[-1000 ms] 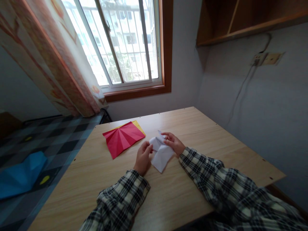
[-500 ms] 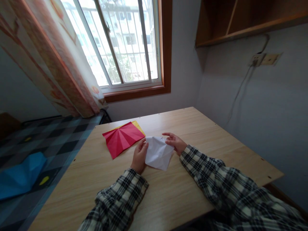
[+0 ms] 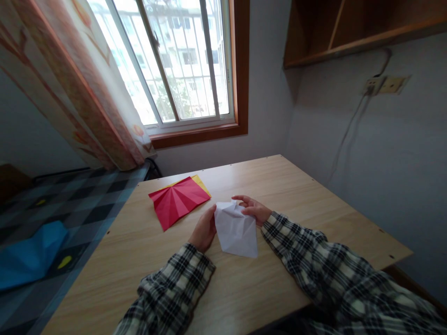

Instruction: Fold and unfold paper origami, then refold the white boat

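Note:
A creased sheet of white paper (image 3: 236,235) is held between my two hands, above the wooden table. My left hand (image 3: 204,229) grips its upper left edge, with the thumb in front and the other fingers hidden behind. At the upper right edge, my right hand (image 3: 254,209) pinches the paper between thumb and fingers. The top edge is bent between the hands. To the left, a red sheet of paper (image 3: 178,201) with fan-like creases lies on the table, partly over a yellow sheet (image 3: 202,184).
The pale wooden table (image 3: 296,223) reaches toward the wall and window (image 3: 181,60). On the left, a blue folded paper (image 3: 35,253) lies on a checked cloth (image 3: 101,195). A wall shelf (image 3: 366,42) hangs at upper right, with a socket (image 3: 386,85) and cable below.
The white paper has shifted slightly right and toward me, its lower edge swinging down. My right fingers have moved a little left and curled closer over its top edge.

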Available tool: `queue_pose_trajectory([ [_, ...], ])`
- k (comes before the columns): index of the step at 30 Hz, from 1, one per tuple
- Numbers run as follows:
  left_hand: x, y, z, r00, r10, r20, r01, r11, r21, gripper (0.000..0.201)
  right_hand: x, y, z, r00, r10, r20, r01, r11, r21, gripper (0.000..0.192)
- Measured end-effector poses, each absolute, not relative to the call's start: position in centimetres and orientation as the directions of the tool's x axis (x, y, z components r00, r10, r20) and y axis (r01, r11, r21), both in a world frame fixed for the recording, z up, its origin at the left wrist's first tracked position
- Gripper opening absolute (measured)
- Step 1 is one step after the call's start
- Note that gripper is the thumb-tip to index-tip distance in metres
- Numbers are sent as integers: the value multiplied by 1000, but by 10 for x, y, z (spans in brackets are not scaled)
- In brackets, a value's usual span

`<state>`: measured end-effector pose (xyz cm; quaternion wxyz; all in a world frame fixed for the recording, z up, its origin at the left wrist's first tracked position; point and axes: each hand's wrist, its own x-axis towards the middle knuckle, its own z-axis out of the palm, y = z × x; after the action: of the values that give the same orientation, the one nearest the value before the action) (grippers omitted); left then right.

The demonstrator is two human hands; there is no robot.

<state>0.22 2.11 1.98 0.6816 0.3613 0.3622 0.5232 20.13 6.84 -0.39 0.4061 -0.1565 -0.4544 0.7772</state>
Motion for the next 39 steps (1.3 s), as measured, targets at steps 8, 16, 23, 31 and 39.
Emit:
queue_pose_trajectory([
  [8, 5, 19, 21, 46, 998, -50, -455, 65, 888, 33, 196, 63, -5, -532, 842, 93, -506, -228, -832, 58],
  [16, -5, 29, 15, -61, 998, -20, -485, -12, 874, 17, 198, 70, -7, -365, 930, 37, -575, -193, -795, 61],
  [23, -12, 36, 13, -80, 994, -80, -625, 12, 781, 11, 203, 72, -3, -249, 968, -15, -611, -169, -773, 57],
  [31, -7, 31, 17, -23, 998, -66, -663, 34, 748, 15, 195, 67, -6, -549, 836, 22, -515, -317, -797, 51],
  [39, -4, 27, 16, -120, 993, 23, -415, -71, 907, 19, 202, 70, -5, -476, 879, 29, -532, -262, -805, 46],
])
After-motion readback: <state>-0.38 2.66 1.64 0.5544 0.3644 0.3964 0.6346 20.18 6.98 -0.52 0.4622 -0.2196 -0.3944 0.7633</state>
